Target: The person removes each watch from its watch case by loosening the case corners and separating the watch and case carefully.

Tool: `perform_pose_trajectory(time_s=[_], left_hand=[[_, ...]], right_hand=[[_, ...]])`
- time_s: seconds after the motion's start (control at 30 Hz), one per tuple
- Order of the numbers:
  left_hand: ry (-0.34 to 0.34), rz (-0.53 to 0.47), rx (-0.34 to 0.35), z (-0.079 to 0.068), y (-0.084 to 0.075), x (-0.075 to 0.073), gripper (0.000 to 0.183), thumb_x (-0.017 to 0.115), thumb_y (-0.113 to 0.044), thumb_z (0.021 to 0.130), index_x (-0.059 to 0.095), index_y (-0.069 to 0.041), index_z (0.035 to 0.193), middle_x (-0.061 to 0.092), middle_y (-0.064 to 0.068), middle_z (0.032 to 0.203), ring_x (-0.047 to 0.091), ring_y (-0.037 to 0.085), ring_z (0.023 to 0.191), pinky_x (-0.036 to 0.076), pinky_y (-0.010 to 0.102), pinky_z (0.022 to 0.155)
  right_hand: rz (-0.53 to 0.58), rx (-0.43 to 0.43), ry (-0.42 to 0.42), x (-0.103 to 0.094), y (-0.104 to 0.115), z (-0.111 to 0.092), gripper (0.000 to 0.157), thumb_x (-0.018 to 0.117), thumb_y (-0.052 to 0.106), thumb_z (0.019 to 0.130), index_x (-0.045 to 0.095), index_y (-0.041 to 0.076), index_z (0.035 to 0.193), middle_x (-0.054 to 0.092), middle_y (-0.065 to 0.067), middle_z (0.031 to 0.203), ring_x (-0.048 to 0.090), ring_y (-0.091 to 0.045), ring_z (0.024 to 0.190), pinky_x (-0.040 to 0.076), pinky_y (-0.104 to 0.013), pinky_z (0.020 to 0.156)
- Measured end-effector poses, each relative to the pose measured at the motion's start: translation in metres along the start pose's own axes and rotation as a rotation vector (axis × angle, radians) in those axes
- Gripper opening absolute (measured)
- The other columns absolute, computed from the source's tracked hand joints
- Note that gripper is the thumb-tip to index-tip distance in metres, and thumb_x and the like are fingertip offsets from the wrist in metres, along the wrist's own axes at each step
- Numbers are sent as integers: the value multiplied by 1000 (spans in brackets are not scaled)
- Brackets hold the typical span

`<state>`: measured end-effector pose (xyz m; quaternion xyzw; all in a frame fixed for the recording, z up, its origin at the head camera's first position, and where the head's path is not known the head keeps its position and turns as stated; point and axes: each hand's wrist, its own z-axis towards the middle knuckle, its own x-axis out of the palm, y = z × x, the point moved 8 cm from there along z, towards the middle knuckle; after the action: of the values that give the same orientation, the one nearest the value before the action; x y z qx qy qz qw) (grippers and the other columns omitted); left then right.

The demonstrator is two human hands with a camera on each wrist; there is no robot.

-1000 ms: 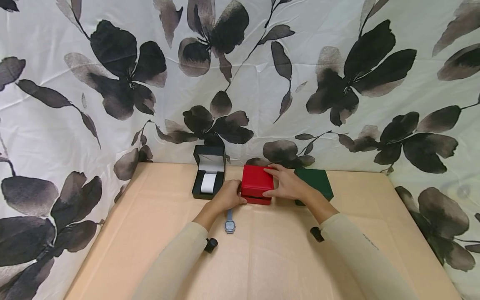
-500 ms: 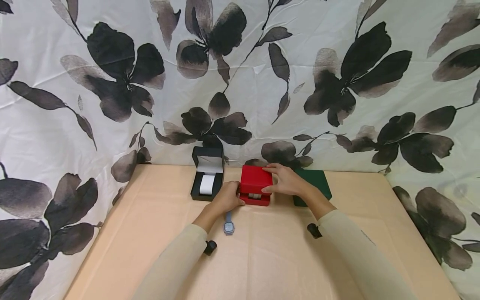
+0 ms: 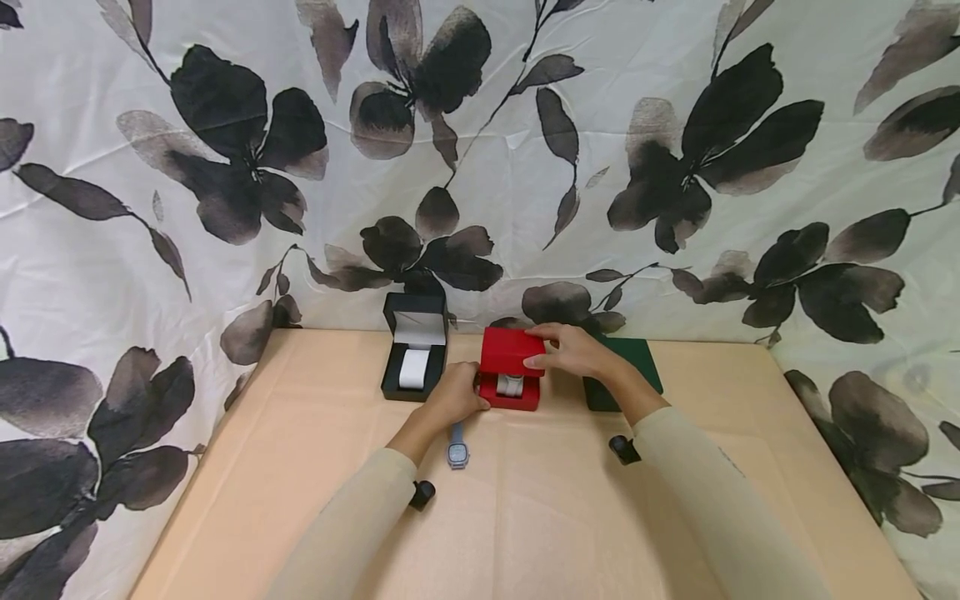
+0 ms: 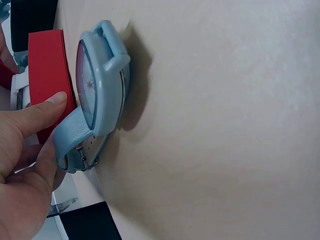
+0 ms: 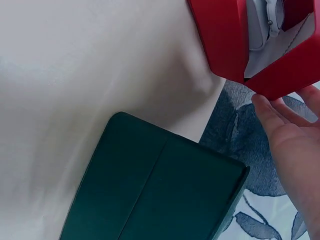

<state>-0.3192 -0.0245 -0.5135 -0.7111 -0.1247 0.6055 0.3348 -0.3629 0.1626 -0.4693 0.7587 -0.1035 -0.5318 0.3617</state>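
A red watch box [image 3: 528,401] sits at the back middle of the table, its hinged lid partly raised. Inside, a watch with a light strap [image 3: 510,385] shows in the head and right wrist views. My left hand [image 3: 455,392] grips the base at its left side, thumb on the red front face [image 4: 47,70]. With my right hand [image 3: 573,352] I hold the lid [image 3: 510,350] by its right side, thumb at the front edge. Near my left hand, a light blue wristwatch [image 3: 457,452] lies on the table, looming large in the left wrist view.
An open black watch box [image 3: 391,379] with a white cushion [image 3: 414,369] stands to the left. A closed dark green box [image 3: 639,367] is at the right, behind my right forearm. Floral cloth [image 3: 525,167] hangs behind the table's back edge.
The red lid has swung up and back under my right hand, uncovering the watch inside. My left hand has stayed on the base.
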Motion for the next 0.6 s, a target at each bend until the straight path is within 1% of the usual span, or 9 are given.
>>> perform_pose_trajectory(time_s=[0.13, 0.23, 0.33, 0.43, 0.53, 0.6], left_hand=[[-1, -8, -11, 2, 0, 1, 44, 91, -9, 78, 68, 5, 113, 70, 12, 99, 60, 21, 85, 55, 32, 75], [-9, -4, -15, 5, 0, 1, 47, 91, -9, 78, 68, 5, 115, 71, 13, 101, 60, 21, 87, 56, 32, 77], [-18, 1, -11, 7, 0, 1, 48, 91, -9, 77, 67, 6, 116, 71, 13, 102, 60, 21, 87, 56, 32, 76], [-32, 4, -4, 8, -1, 0, 48, 92, -8, 76, 67, 6, 115, 71, 13, 100, 59, 21, 85, 55, 31, 75], [-46, 2, 2, 10, -2, 0, 47, 92, -8, 75, 68, 6, 113, 70, 11, 97, 59, 20, 83, 54, 30, 73], [-53, 4, 3, 12, -2, 0, 46, 92, -7, 75, 68, 6, 112, 70, 11, 95, 59, 19, 82, 54, 30, 72]], right_hand=[[31, 4, 14, -3, -3, 3, 74, 70, 47, 90, 51, 9, 151, 56, -16, 146, 50, -37, 130, 53, -54, 102], [51, -4, 27, -6, -4, 7, 72, 66, 47, 93, 51, 8, 151, 58, -17, 141, 50, -36, 126, 53, -53, 101], [76, -5, 42, -8, -5, 11, 70, 63, 48, 95, 51, 7, 151, 57, -17, 143, 49, -37, 130, 49, -56, 106], [92, -2, 47, -10, -6, 16, 66, 59, 47, 98, 51, 8, 151, 54, -18, 148, 46, -37, 136, 42, -61, 113], [105, 2, 51, -12, -9, 19, 63, 58, 45, 100, 51, 9, 151, 52, -18, 149, 44, -37, 137, 38, -62, 116], [114, 0, 57, -12, -10, 22, 63, 57, 46, 100, 51, 9, 151, 53, -17, 149, 45, -36, 137, 38, -62, 117]])
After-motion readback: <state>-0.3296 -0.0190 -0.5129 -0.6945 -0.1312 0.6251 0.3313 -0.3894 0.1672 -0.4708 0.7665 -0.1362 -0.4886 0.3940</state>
